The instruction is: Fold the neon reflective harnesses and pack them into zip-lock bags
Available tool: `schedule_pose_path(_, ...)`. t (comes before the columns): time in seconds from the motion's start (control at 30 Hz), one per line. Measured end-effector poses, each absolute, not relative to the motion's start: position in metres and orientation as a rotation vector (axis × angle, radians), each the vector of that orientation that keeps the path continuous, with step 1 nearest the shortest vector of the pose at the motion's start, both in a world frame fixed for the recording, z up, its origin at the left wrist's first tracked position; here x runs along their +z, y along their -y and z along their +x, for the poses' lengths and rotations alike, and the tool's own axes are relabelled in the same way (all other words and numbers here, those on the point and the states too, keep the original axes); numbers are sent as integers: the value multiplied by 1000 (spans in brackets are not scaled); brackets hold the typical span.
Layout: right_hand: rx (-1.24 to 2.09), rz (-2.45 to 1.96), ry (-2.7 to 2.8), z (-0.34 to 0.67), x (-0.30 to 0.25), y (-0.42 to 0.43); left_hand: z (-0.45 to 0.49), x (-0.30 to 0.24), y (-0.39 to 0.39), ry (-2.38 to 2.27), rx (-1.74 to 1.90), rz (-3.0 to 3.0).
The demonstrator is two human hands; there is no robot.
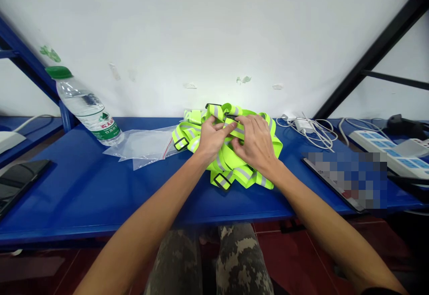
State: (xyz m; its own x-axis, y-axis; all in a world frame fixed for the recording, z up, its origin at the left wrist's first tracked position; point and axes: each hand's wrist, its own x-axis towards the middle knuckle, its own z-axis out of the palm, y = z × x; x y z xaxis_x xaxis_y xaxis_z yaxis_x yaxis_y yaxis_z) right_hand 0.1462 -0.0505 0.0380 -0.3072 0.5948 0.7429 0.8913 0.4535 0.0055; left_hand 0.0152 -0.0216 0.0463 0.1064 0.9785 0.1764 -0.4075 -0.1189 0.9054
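"Bare forearms are the nearest to us, both cut off by the lower edge, yes?"

"Yes, and between them are the camouflage trousers, of which we see only a part."

"What is under the hands?"

"One heap of yellow-green reflective straps with black buckles, on the blue table, near the wall. Left hand and right hand both rest upon its middle."

"Do they pinch it?"

"I cannot tell for either hand. Fingers are bent toward each other, but the tips are partly lost among the loops."

"And on the left?"

"Clear plastic bags overlap just beside the heap, then the green-capped water bottle. One black phone is cut by the left edge."

"On the right?"

"White cable lies in tangle. Some flat object is covered by blurred squares, so I cannot name it. Behind it, the white power strip runs out of view."

"The room?"

"White wall with peeled marks, and red tiled floor, mostly hidden."
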Motion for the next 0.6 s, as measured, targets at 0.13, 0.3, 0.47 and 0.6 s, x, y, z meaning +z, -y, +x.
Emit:
schedule_pose_path(0.13, -619, -1264, 2119, 146, 38, 51, 15, 42, 19, -764, 1413, 1004)
schedule_pose_path(0.3, -569, -1264, 2215, 151, 41, 51, 10, 41, 14, -799, 1442, 991)
schedule_pose_path(0.47, -515, -1232, 2245, 164, 49, 48, -4, 51, 6, -819, 1513, 939)
schedule_pose_path(0.6, -454, -1306, 2196, 190, 62, 49, -25, 61, -7, -764, 1558, 811)
